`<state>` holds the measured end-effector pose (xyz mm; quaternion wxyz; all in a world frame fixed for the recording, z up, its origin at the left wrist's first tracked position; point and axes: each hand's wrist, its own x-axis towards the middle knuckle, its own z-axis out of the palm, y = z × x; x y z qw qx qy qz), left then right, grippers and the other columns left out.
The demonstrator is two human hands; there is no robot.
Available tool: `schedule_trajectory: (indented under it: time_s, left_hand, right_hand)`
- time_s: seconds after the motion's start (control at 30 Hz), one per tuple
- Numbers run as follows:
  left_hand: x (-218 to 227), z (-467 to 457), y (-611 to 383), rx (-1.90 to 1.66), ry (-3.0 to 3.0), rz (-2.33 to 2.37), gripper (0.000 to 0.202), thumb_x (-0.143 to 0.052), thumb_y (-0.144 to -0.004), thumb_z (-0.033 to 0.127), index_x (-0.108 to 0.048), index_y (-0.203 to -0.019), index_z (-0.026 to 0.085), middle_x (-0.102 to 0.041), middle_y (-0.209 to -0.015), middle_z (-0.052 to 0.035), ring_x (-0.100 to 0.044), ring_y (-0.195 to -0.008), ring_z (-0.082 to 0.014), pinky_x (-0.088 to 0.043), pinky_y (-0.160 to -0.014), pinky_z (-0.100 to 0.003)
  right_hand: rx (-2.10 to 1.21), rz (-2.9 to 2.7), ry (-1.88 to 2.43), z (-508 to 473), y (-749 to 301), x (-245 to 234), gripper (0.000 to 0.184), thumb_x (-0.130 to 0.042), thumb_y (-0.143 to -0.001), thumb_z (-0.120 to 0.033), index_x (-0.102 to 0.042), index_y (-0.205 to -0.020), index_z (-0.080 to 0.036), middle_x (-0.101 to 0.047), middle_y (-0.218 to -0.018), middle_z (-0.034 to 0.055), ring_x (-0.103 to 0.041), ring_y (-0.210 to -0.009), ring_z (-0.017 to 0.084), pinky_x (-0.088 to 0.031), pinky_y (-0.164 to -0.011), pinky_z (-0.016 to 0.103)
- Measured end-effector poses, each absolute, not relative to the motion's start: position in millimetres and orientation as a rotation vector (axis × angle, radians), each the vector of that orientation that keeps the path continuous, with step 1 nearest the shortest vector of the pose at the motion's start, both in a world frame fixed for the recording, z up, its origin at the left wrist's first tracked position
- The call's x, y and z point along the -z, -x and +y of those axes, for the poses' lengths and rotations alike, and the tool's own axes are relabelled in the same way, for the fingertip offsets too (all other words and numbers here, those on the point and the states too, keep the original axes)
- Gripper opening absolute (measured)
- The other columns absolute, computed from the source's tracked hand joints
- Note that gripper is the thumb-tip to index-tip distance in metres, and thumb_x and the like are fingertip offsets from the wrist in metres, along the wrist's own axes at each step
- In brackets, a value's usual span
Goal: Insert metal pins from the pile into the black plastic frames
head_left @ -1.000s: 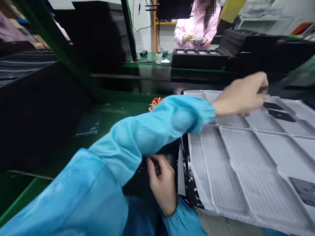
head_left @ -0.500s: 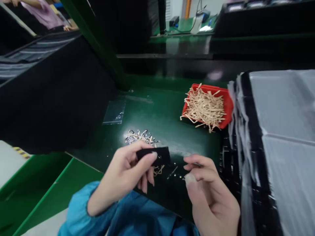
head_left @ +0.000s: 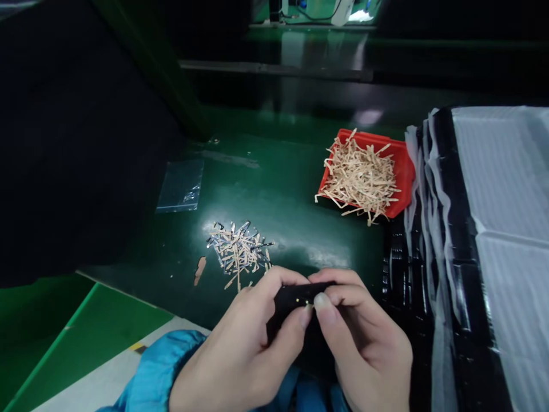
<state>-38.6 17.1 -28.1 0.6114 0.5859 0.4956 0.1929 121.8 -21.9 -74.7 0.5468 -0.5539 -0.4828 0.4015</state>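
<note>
Green workbench [head_left: 278, 183] beneath, the left hand [head_left: 240, 349] and right hand [head_left: 364, 343] pinch a small black strip [head_left: 291, 303] dotted with gold specks.

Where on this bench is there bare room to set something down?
Bare green bench lies between the plastic bag, the red bin and the pile of strips. It is crowded at the front, where the left hand and right hand hold the black piece beside the black trays.
</note>
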Motion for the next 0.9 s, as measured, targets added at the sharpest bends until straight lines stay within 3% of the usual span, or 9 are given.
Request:
schedule_trajectory:
  time_s: [0.07, 0.17, 0.33, 0.77, 0.9]
  left_hand:
    - [28.0, 16.3, 38.4, -0.42, -1.386, 1.152, 0.025, -0.053, -0.105, 0.039, -0.06, -0.124, 0.025, -0.062, -0.07, 0.0016, -0.054, -0.051, -0.0145, -0.045, -0.045, -0.022]
    - [29.1, 15.9, 37.4, -0.423, -1.398, 1.12, 0.02, -0.05, -0.107, 0.038, -0.061, -0.115, 0.024, -0.064, -0.075, -0.0005, -0.062, -0.06, -0.0165, -0.05, -0.051, -0.023]
    - [31.0, 16.1, 37.2, -0.479, -1.432, 1.124, 0.019, -0.052, -0.107, 0.035, -0.064, -0.101, 0.021, -0.063, -0.069, 0.0009, -0.059, -0.059, -0.0146, -0.05, -0.054, -0.022]
    - [28.0, 16.0, 37.3, -0.538, -1.572, 1.083, 0.021, -0.054, -0.107, 0.027, -0.072, -0.115, 0.022, -0.069, -0.069, 0.0019, -0.064, -0.057, -0.0131, -0.054, -0.054, -0.021]
    - [29.8, 14.9, 33.1, -0.619, -1.565, 1.134, 0.024, -0.052, -0.108, 0.027, -0.075, -0.109, 0.021, -0.069, -0.066, 0.0019, -0.063, -0.053, -0.0115, -0.052, -0.053, -0.02]
  right_hand:
    - [-0.952, -1.126, 1.322, -22.4, -122.4, 75.6, 0.012, -0.067, -0.098, -0.02, -0.068, -0.087, -0.026, -0.073, -0.104, 0.0027, -0.074, -0.094, 0.014, -0.064, -0.079, 0.019]
    - [-0.948, -1.1, 1.338, -23.3, -123.7, 75.9, 0.012, -0.067, -0.098, -0.02, -0.069, -0.088, -0.026, -0.072, -0.102, 0.0031, -0.074, -0.091, 0.014, -0.064, -0.077, 0.02]
    - [-0.94, -1.068, 1.337, -22.0, -122.1, 70.8, 0.013, -0.069, -0.096, -0.02, -0.07, -0.084, -0.025, -0.072, -0.096, 0.0031, -0.073, -0.085, 0.013, -0.063, -0.071, 0.019]
    - [-0.87, -1.075, 1.329, -18.3, -119.5, 66.6, 0.014, -0.07, -0.095, -0.019, -0.069, -0.082, -0.024, -0.072, -0.091, 0.0, -0.073, -0.081, 0.009, -0.06, -0.07, 0.014]
    - [-0.834, -1.091, 1.324, -18.8, -118.3, 68.0, 0.013, -0.07, -0.094, -0.017, -0.069, -0.084, -0.024, -0.073, -0.092, 0.0005, -0.073, -0.084, 0.011, -0.061, -0.073, 0.017]
